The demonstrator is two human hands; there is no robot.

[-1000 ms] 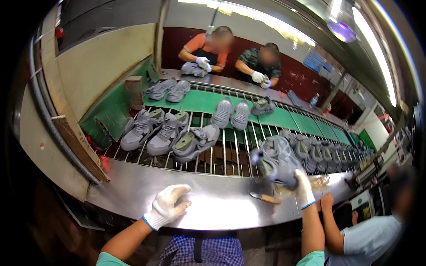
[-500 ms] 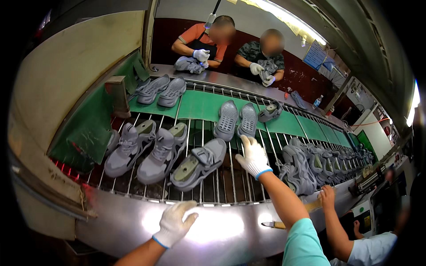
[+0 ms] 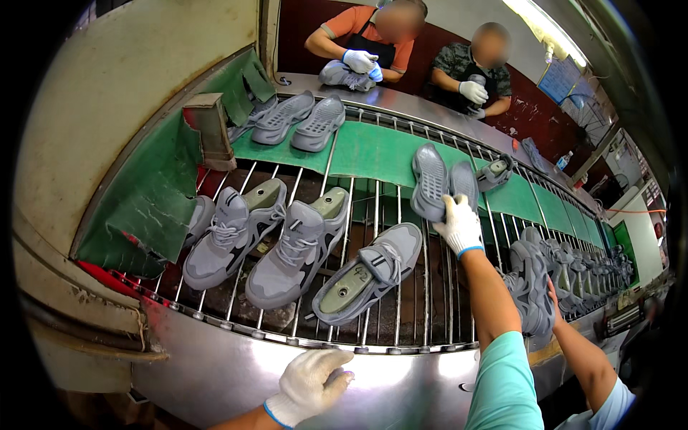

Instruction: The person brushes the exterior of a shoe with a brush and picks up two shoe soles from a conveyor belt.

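Observation:
Two grey shoe soles lie tread-like side up across the green belt strip and the metal rods. My right hand [image 3: 459, 223], in a white knit glove, has its fingers closed over the near end of the right shoe sole [image 3: 464, 179]; the left one [image 3: 430, 180] lies beside it. Low in the view, over the steel ledge, my gloved left hand [image 3: 313, 383] is held half-curled with thumb and fingers apart and nothing visible in it. Between the hands, a grey shoe [image 3: 369, 274] with a green last inside rests at a slant on the rods.
Grey laced shoes [image 3: 290, 254] stand on the rods at left, more soles [image 3: 319, 123] behind them. At right, a co-worker's bare hand [image 3: 553, 297] touches a row of shoes [image 3: 532, 287]. Two gloved people work across the conveyor. A steel ledge [image 3: 236, 358] runs along the front.
My view has swung, shifting the scene rightward. My right hand has moved forward onto the right sole. The co-worker's hand at right has reached the shoes there.

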